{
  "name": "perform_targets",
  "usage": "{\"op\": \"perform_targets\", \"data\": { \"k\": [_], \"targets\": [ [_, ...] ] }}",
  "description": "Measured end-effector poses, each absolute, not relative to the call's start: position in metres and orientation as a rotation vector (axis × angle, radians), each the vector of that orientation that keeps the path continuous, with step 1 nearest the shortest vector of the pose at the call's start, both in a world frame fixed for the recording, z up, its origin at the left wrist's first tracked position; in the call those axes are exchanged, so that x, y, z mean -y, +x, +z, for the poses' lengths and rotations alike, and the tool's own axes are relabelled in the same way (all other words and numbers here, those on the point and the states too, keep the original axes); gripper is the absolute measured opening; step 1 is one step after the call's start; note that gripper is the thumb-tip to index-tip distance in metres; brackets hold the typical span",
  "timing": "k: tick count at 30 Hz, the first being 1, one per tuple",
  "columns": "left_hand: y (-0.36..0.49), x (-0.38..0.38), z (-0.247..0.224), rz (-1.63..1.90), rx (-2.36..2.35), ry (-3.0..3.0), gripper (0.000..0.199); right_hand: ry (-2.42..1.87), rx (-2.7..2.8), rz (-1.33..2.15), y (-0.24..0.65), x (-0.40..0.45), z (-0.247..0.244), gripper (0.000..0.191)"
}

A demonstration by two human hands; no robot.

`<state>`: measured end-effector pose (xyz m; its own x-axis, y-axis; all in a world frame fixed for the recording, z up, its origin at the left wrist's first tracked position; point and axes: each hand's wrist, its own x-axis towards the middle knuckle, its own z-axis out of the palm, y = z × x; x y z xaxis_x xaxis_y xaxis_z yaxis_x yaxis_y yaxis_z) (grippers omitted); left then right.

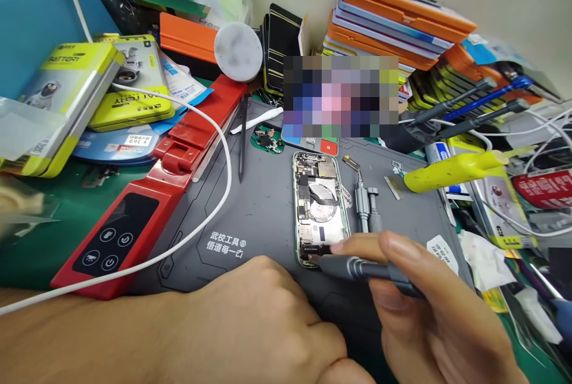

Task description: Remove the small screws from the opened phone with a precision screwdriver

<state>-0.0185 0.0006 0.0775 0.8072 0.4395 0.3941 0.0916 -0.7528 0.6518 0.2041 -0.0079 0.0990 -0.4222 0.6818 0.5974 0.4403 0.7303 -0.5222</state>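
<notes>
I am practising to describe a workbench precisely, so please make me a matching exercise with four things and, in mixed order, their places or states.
Things
1. opened phone
2. grey pen-shaped tool
3. red device
4. white cable

Places or states
A. crosses over number 3
B. held in the fingers of the right hand
C. has a black panel with four symbols
D. lies on the grey mat, inner parts exposed

Right pairs: 1-D, 2-B, 3-C, 4-A

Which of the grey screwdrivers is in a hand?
The screwdriver in the right hand, pointing at the open phone's near end; the other two lie together on the grey mat.
</notes>
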Motion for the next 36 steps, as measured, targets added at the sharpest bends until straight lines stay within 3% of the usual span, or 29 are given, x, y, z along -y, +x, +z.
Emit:
{"op": "perform_targets", "data": {
  "k": [4,8,14,20,27,36],
  "targets": [
    [-0.020,-0.003,0.083,0.651,-0.345,2.361,0.049,-0.793,2.079,0.353,0.201,0.006,0.101,0.078],
    [-0.023,-0.005,0.084,0.452,-0.276,2.369,0.031,-0.778,2.059,0.362,0.197,0.006,0.105,0.078],
    [-0.018,-0.002,0.066,0.596,-0.246,2.412,0.023,-0.791,2.103,0.483,0.193,0.009,0.105,0.081],
    [-0.015,-0.006,0.071,0.612,-0.278,2.333,0.045,-0.833,2.035,0.439,0.188,0.012,0.095,0.083],
    [-0.020,-0.008,0.090,0.491,-0.369,2.203,0.028,-0.914,1.365,1.105,0.183,0.020,0.122,0.053],
    [-0.023,-0.008,0.090,0.641,-0.394,2.249,0.049,-0.839,1.452,1.323,0.190,0.023,0.122,0.057]
  ]
}}
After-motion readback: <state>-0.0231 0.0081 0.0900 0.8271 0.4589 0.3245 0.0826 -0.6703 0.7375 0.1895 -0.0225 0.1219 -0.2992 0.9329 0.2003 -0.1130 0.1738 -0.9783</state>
